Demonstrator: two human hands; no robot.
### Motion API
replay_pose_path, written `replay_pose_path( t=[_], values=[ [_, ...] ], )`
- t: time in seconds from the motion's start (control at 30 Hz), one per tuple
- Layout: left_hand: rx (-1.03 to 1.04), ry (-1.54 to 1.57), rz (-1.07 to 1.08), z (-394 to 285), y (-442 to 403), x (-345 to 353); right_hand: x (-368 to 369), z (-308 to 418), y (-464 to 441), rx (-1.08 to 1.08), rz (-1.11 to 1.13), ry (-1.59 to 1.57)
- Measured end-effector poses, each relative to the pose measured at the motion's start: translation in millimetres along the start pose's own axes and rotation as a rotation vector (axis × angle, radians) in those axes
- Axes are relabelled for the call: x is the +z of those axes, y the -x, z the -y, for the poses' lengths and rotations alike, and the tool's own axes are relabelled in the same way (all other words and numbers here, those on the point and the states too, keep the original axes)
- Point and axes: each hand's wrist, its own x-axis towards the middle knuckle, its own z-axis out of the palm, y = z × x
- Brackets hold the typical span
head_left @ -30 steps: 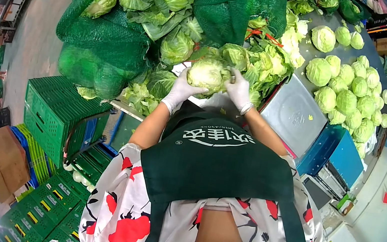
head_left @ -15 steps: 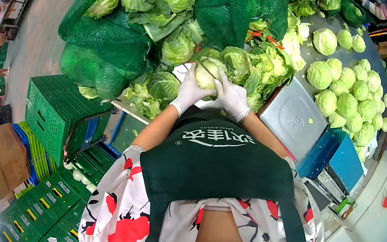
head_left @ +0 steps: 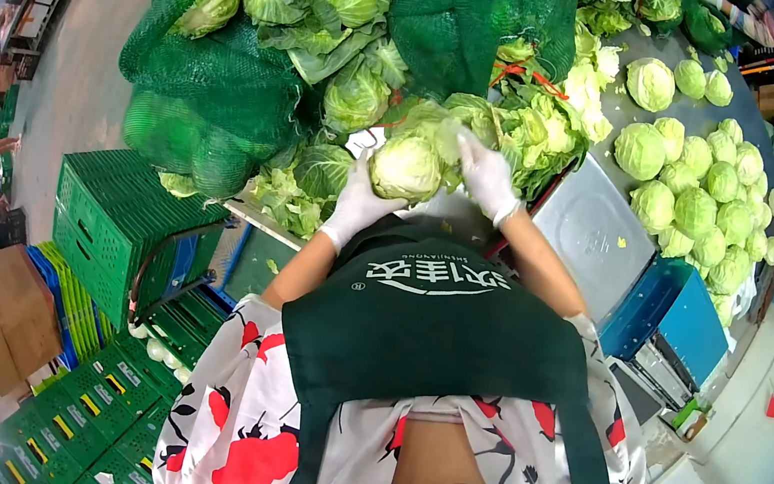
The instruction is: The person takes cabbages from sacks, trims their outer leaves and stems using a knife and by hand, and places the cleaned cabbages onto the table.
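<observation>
"Where is the pale green, round cabbage (head_left: 407, 168)?"

"Near the close edge of the grey surface (head_left: 696, 114), in front of the dark green apron (head_left: 438, 336). The white-gloved left hand (head_left: 362, 206) cups its side."

"And the white-gloved right hand (head_left: 488, 179)?"

"Raised beside it, fingers bent near a blurred, pale green leaf (head_left: 451, 141). I can't tell if they grip it."

"How far along does it look?"

"That cabbage is round and largely bare, so I'd judge its outer leaves mostly off. Toward the far right corner, a group of smooth, pale green cabbages (head_left: 695, 207) looks finished. Rough, leafy green cabbages (head_left: 348, 1) lie toward the far left, by dark green mesh sacks (head_left: 206, 76); those look undone. How many the sacks hold, I can't tell."

"What's farther out?"

"To the right, a flat, silver metal plate (head_left: 590, 224) sits beside a blue metal box (head_left: 645, 308). Left of the near left corner stand stacked green plastic crates (head_left: 97, 221)."
</observation>
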Motion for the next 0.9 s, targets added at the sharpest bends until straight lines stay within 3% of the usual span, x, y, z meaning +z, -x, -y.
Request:
replay_pose_path(
  t=[0.03,0.07,0.13,0.17,0.23,0.27,0.3,0.33,0.4,0.43,0.53,0.7,0.9],
  values=[
    [0.039,0.053,0.021,48.7,-8.2,17.6,-12.1,24.9,11.1,-0.056,0.054,-0.06],
    [-0.177,0.328,0.135,40.7,-3.7,9.0,-5.4,27.9,22.6,-0.026,0.139,-0.08],
    [-0.613,0.886,0.357,5.0,12.4,-14.6,-1.3,42.7,42.7,-0.151,0.084,-0.168],
    [-0.668,0.872,0.302,0.0,12.8,-12.0,-0.4,43.8,45.5,-0.165,0.083,-0.142],
    [-0.597,0.892,0.239,6.4,9.3,0.4,-0.3,40.6,48.0,-0.193,0.072,-0.093],
    [-0.56,0.898,0.211,11.1,5.7,5.6,13.6,3.9,41.0,-0.157,0.121,0.017],
    [-0.447,0.891,0.201,10.2,0.3,7.5,13.5,-9.3,30.0,-0.006,0.002,-0.085],
    [-0.313,0.666,0.11,16.0,-6.6,14.9,10.1,-18.3,18.5,0.143,-0.12,-0.185],
    [-0.041,0.215,-0.065,28.0,-19.6,33.3,-4.9,-38.4,2.5,0.192,-0.251,0.03],
    [-0.054,0.051,-0.05,-15.1,-9.4,13.4,-10.9,-47.5,-0.7,0.222,-0.169,0.079],
    [0.169,-0.236,-0.024,-43.7,-14.6,11.6,-15.9,-16.5,8.2,0.189,-0.127,0.214],
    [0.204,-0.295,-0.083,-39.7,-27.5,20.2,-13.9,8.8,25.4,0.058,-0.006,0.121],
    [0.145,-0.312,-0.002,-42.2,-33.9,19.0,-4.5,25.0,23.0,-0.082,0.133,0.251]
  ],
)
